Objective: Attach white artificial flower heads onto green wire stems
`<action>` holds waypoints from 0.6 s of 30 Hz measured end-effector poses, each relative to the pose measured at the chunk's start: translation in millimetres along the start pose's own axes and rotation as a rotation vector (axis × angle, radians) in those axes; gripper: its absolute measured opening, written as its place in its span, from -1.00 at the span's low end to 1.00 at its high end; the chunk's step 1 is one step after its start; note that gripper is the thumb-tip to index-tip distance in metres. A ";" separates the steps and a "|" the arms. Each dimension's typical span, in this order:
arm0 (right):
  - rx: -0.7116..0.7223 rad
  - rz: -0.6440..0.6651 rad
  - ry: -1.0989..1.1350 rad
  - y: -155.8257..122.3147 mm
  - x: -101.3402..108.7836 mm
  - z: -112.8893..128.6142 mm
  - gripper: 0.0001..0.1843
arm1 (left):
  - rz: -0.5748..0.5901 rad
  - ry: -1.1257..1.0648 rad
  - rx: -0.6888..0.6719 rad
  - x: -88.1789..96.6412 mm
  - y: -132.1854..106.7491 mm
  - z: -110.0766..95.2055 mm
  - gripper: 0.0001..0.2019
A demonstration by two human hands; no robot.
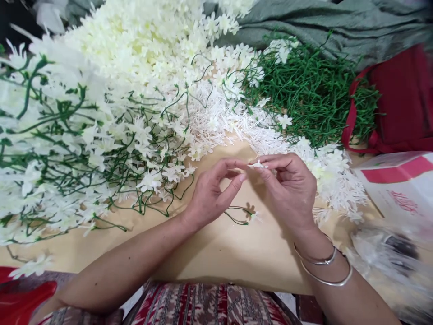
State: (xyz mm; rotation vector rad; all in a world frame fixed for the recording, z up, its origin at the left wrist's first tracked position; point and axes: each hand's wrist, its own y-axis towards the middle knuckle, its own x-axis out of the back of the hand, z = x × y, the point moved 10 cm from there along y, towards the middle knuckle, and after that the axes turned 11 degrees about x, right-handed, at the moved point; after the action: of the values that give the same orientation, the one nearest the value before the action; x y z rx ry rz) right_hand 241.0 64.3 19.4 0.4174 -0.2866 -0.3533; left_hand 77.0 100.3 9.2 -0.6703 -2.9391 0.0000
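Observation:
My right hand point(292, 192) pinches a small white artificial flower piece point(257, 164) between thumb and fingertips. My left hand point(214, 192) meets it from the left, its index fingertip at the piece's edge. The left thumb and fingers are curled together in a pinch; whatever is between them is too small or hidden to make out. On the table below the hands lies a short green plastic stem point(237, 215) with a white bloom at its end.
Finished-looking white flowers on green stems point(111, 149) are heaped at left. Loose pale petals point(145, 40) pile up behind, with white stamen pieces point(233, 115) in the middle. Bare green stems point(304, 90), a red bag point(402, 99), a printed box point(402, 189) and clear plastic point(382, 253) are at right.

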 end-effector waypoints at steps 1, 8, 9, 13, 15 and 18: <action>-0.002 -0.014 0.001 0.0 1.4 -1.3 -0.90 | -0.008 0.013 0.005 1.5 -0.7 0.4 -0.81; -0.072 0.005 -0.064 0.0 1.7 -18.2 -0.93 | 0.022 0.116 -0.016 0.8 -2.7 -2.6 -0.88; -0.076 0.025 -0.060 -0.3 -0.3 -19.1 -0.94 | 0.021 0.110 -0.016 1.2 -2.4 -2.7 -0.89; -0.062 0.070 -0.066 -0.1 -3.9 -18.3 -0.97 | 0.025 0.093 -0.003 2.2 -1.2 -2.0 -0.89; -0.047 0.075 -0.074 1.1 -3.9 -16.8 -0.96 | 0.030 0.096 0.000 2.0 -1.2 -1.8 -0.89; -0.019 0.076 -0.108 3.1 -3.4 -14.1 -0.94 | 0.029 0.097 0.000 2.2 -1.7 -1.6 -0.89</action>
State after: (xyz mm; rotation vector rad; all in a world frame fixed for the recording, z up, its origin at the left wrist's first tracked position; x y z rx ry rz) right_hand 243.6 73.1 7.8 0.3681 -0.4032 -0.3040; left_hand 74.4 99.6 11.1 -0.6930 -2.8362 -0.0288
